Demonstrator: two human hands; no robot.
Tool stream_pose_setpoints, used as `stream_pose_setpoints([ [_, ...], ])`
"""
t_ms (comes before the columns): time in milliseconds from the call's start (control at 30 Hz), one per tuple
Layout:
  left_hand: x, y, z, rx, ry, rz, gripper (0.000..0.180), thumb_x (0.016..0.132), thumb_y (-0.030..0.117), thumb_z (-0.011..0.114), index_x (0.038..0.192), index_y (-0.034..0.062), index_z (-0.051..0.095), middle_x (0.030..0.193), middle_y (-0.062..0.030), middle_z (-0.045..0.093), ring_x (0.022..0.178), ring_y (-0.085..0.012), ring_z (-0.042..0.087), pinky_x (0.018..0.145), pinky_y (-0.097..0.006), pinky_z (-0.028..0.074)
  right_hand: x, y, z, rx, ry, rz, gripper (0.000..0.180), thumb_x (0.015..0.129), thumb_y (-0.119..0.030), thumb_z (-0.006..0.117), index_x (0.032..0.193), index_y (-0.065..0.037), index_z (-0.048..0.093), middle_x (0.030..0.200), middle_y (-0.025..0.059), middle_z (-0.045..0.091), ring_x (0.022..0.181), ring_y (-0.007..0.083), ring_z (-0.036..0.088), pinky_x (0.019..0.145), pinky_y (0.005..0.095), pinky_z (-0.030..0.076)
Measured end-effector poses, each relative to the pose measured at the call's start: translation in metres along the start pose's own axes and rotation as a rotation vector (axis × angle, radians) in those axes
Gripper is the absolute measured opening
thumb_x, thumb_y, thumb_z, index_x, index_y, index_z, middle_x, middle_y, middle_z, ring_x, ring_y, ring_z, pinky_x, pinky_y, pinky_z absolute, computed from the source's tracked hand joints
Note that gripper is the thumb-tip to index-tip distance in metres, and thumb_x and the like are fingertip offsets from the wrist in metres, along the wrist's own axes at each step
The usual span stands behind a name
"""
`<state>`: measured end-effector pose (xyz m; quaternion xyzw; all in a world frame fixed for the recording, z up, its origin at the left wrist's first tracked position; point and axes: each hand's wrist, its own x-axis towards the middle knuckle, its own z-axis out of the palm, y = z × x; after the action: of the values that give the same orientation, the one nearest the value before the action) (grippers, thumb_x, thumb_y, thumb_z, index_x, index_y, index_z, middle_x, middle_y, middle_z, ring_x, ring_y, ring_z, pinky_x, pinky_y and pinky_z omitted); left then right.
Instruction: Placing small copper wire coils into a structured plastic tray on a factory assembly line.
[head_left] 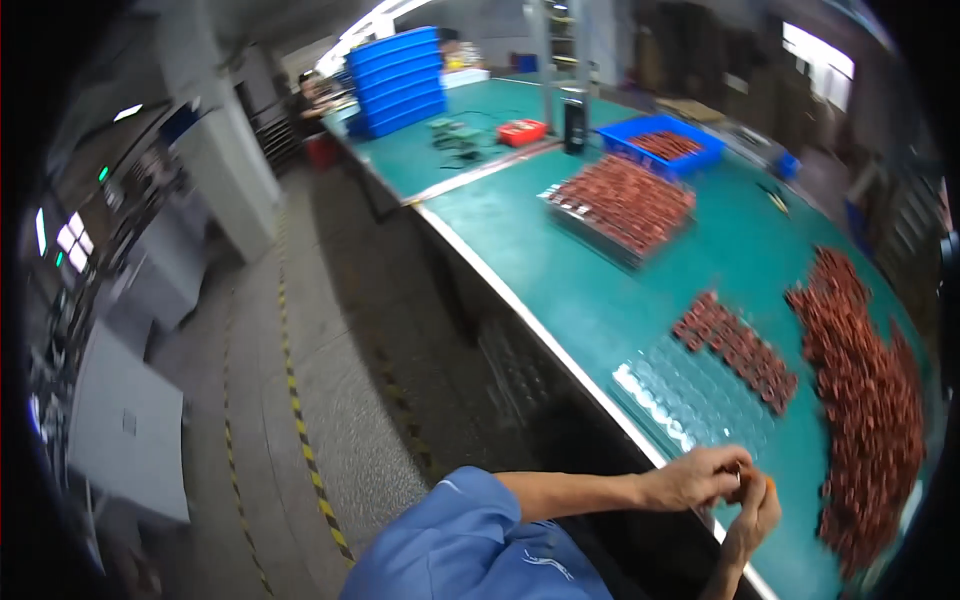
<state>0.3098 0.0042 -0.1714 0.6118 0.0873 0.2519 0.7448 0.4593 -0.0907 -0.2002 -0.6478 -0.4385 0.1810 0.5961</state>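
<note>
left hand [696,482], right hand [757,518] — fingertips together, cannot tell on what; tray [690,395], near — a loose pinch could drop something there.

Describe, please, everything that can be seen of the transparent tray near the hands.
The transparent tray looks like thin, shiny plastic, moulded with rows of shallow pockets. It lies flat on the green table, just beyond the left hand. Its left part looks unfilled and reflects light; toward the right, small reddish-brown pieces seem to sit in rows. Whether the hand touches it cannot be told.
</note>
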Motion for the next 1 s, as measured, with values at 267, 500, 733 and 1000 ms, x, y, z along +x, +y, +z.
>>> stream_pose_setpoints([
  [267,-0.035,0.013,-0.024,0.164,0.091,0.124,0.021,0.091,0.010,0.050,0.110,-0.0001,0.048,0.064,-0.0049,0.050,0.051,-0.0100,0.048,0.051,-0.027,0.042,-0.002,-0.020,0.020,0.313,-0.102,0.157,0.030,0.095,-0.029,0.051,0.081,-0.003,0.057,0.060,0.0011,0.051,0.044,0.0061,0.042,0.037,0.0184,0.032],
  [500,-0.033,0.000,-0.036,-0.279,-0.011,-0.236,0.035,0.098,0.033,0.044,0.094,-0.0008,0.052,0.055,-0.0046,0.051,0.041,-0.0110,0.052,0.036,-0.022,0.041,0.003,-0.014,0.022,0.394,-0.104,0.150,0.021,0.094,-0.021,0.054,0.102,-0.002,0.057,0.064,-0.0002,0.048,0.042,0.0023,0.035,0.037,0.0159,0.024],
  [733,-0.039,-0.003,-0.030,0.052,-0.065,0.003,0.034,0.097,0.033,0.045,0.112,0.0023,0.049,0.062,-0.0033,0.052,0.050,-0.0116,0.051,0.048,-0.026,0.044,0.001,-0.006,0.018,0.355,-0.133,0.207,0.021,0.095,-0.023,0.054,0.090,-0.004,0.057,0.056,-0.0023,0.045,0.039,0.0019,0.035,0.033,0.0158,0.025],
  [1000,-0.034,-0.004,-0.024,0.242,0.029,0.249,0.030,0.091,0.020,0.055,0.115,0.0045,0.050,0.073,-0.0059,0.055,0.056,-0.0142,0.052,0.057,-0.029,0.044,-0.004,-0.047,0.017,0.442,-0.123,0.449,0.015,0.092,-0.014,0.057,0.095,0.000,0.059,0.070,0.0030,0.054,0.051,0.0076,0.044,0.044,0.0186,0.033],
])
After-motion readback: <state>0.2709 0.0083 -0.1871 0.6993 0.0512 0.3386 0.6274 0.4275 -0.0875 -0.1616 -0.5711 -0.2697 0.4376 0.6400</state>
